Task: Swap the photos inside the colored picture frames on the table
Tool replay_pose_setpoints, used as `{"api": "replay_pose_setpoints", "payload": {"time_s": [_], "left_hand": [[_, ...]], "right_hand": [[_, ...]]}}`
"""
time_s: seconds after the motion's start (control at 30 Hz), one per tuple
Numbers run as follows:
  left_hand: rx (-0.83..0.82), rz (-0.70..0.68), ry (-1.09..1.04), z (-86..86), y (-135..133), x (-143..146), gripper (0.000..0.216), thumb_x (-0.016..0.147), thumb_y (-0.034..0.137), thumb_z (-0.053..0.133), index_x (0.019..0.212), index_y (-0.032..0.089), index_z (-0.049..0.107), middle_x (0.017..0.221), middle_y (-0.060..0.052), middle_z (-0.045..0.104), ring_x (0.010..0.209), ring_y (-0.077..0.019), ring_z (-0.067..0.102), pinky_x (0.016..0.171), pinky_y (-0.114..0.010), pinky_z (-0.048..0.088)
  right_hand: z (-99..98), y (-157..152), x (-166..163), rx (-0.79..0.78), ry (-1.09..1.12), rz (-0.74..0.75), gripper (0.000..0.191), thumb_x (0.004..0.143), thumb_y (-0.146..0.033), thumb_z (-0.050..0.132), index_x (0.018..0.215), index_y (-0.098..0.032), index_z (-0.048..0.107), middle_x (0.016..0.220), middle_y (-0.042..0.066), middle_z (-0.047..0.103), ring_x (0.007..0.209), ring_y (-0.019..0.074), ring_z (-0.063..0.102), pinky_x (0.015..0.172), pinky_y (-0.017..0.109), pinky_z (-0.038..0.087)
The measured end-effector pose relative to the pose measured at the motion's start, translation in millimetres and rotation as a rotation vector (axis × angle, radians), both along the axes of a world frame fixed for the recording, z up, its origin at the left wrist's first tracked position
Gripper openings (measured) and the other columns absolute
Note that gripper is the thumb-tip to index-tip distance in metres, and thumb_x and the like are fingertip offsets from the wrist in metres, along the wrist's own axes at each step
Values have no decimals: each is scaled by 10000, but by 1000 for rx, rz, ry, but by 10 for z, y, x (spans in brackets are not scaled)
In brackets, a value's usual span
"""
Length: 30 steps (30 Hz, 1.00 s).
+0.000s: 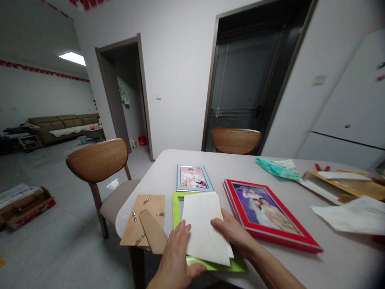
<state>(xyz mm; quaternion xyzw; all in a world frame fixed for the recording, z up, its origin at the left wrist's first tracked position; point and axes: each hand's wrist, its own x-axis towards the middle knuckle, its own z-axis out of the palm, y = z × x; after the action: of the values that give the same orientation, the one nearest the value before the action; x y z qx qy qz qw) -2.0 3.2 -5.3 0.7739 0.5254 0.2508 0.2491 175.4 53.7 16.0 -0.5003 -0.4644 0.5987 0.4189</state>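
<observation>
White sheets of paper (pixel 203 224), slightly fanned at the lower right, lie over a lime-green picture frame (pixel 176 210) near the table's front edge. My left hand (pixel 177 255) rests along the sheets' left side, fingers stretched out and thumb apart over the frame's lower part. On the right side, my right hand (pixel 236 233) grips the edge of the sheets, thumb on top and the other fingers mostly hidden. Left of the frame is a brown backing board (pixel 155 200) with metal clips and a stand leg. Behind it lies a light-blue framed photo (pixel 194 177).
Stacked red picture frames (pixel 270 208) with a photo on top lie to the right. Beyond them are a teal plastic wrapper (pixel 278 168), a yellow envelope (pixel 357 184) and crumpled white paper (pixel 351 214). Wooden chairs (pixel 100 160) stand left and behind the table (pixel 240 162).
</observation>
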Motion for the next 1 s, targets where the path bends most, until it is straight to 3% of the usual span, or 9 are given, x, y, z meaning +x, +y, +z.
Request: {"api": "replay_pose_setpoints", "payload": {"time_s": [0.37, 0.73, 0.9, 1.0], "left_hand": [[90, -71, 70, -104, 104, -105, 889, 498, 227, 747, 1244, 94, 282, 1322, -204, 282, 1218, -269, 258, 1001, -443, 240], [-31, -53, 46, 59, 140, -130, 915, 468, 215, 760, 1243, 65, 297, 1330, -213, 255, 1220, -267, 256, 1010, -401, 233], [-57, -73, 76, 98, 127, -131, 900, 488, 226, 751, 1246, 75, 291, 1332, -200, 259, 1224, -258, 249, 1014, -412, 216], [-57, -83, 93, 104, 130, -134, 879, 497, 241, 747, 1238, 71, 306, 1322, -200, 281, 1220, -257, 259, 1015, -414, 214]], "right_hand": [[11, 29, 29, -78, 113, 103, 515, 613, -129, 409, 1123, -157, 347, 817, 41, 638, 591, 150, 586, 525, 247, 436], [23, 70, 75, -78, 95, 41, 528, 598, -119, 417, 1121, -153, 350, 811, 44, 637, 576, 144, 581, 524, 246, 430], [-16, 104, -6, -18, -10, 100, 511, 601, -122, 389, 1111, -130, 357, 816, 52, 630, 563, 134, 562, 523, 243, 422], [2, 150, -59, 136, -279, 88, 456, 617, -149, 386, 1071, -122, 404, 887, 78, 615, 673, 157, 571, 602, 264, 431]]}}
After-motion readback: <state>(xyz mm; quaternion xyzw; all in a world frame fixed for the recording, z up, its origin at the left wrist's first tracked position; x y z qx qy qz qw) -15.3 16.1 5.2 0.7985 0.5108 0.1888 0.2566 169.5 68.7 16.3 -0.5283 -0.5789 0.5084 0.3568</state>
